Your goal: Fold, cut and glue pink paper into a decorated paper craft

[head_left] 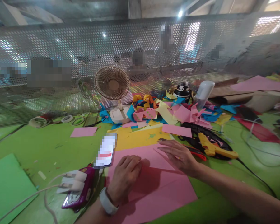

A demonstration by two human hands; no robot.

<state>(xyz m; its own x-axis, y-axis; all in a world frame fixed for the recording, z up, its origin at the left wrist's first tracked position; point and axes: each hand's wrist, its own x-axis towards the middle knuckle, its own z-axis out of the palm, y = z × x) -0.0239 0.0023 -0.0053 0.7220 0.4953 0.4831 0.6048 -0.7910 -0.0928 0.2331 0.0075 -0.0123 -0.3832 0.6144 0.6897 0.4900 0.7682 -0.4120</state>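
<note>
A large pink paper sheet (154,186) lies on the green table (49,146) in front of me. My left hand (124,177) rests on its near left part with the fingers curled down onto the paper; a white watch is on that wrist. My right hand (178,154) lies flat on a folded flap of the pink paper, fingers stretched out and pointing left. Neither hand lifts anything. A yellow sheet (140,138) lies just beyond the pink one.
A phone (105,151) lies left of the paper, beside a purple power strip (80,188) with white plugs. A yellow glue gun (216,148) and red-handled scissors (196,153) lie right. Behind stand a small fan (112,85), a pile of folded coloured paper (168,112) and a perforated metal screen (130,56).
</note>
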